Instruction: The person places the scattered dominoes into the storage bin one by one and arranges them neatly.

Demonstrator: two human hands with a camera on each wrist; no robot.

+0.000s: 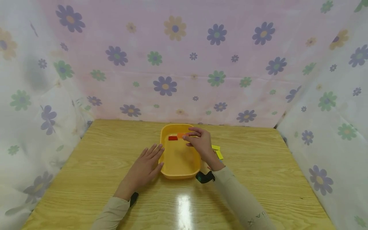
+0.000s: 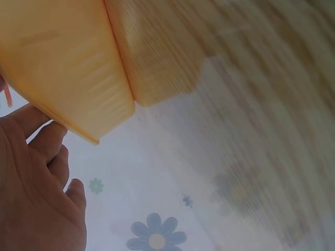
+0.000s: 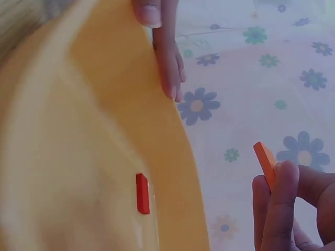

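Note:
A yellow plastic tray (image 1: 180, 176) stands on the table, and a red block (image 1: 172, 138) lies inside it toward the far end. My right hand (image 1: 202, 144) pinches an orange block (image 3: 265, 163) between thumb and fingers, held up over the far part of the tray. At the tray's left side, my left hand (image 1: 145, 168) touches the rim with its fingers extended. The left wrist view shows those fingertips right at the rim, against the outer wall of the tray (image 2: 78, 78).
Yellow blocks (image 1: 219, 155) lie on the wooden table (image 1: 258, 172) right of the tray, partly hidden by my right hand and wrist. A flowered sheet (image 1: 184, 64) closes off the back, with similar sheets at both sides.

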